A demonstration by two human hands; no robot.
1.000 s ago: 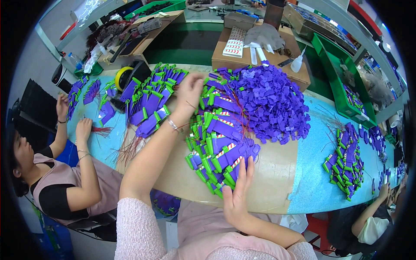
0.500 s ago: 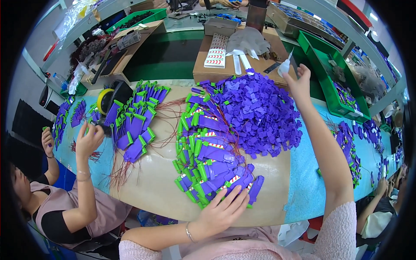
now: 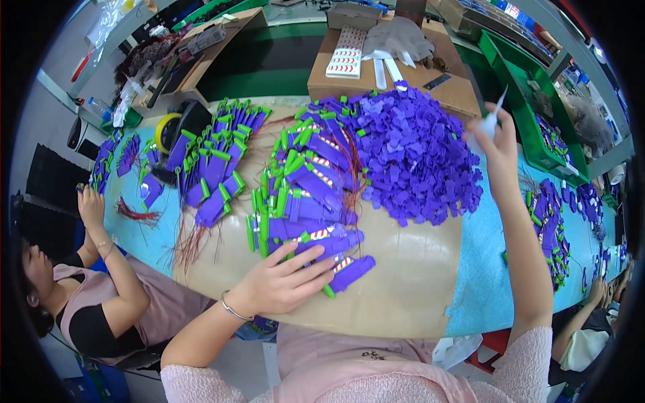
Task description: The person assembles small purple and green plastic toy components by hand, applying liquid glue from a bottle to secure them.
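Note:
My right hand (image 3: 498, 149) is raised past the right side of the purple heap, fingers wrapped round a small white squeeze bottle (image 3: 486, 125) with a thin needle tip pointing up. My left hand (image 3: 285, 281) lies with fingers stretched over the near end of a row of purple plastic pieces (image 3: 321, 191) with green tubular ends. Red-and-white striped stickers show on several of them. One striped piece (image 3: 354, 274) lies just right of my left fingertips. Thin red wires (image 3: 353, 161) run between the row and the heap.
A big heap of small purple plastic parts (image 3: 416, 158) stands at centre right. More green-ended pieces (image 3: 215, 158) lie left, beside a yellow tape roll (image 3: 166, 134). A sticker sheet (image 3: 347, 52) rests on a cardboard box (image 3: 322, 84). A green crate (image 3: 531, 107) is right; a co-worker (image 3: 111, 295) sits left.
My right hand has closed more fully round the bottle. My left hand has moved left along the near end of the row, and the nearest pieces look more spread. The whole view has shifted.

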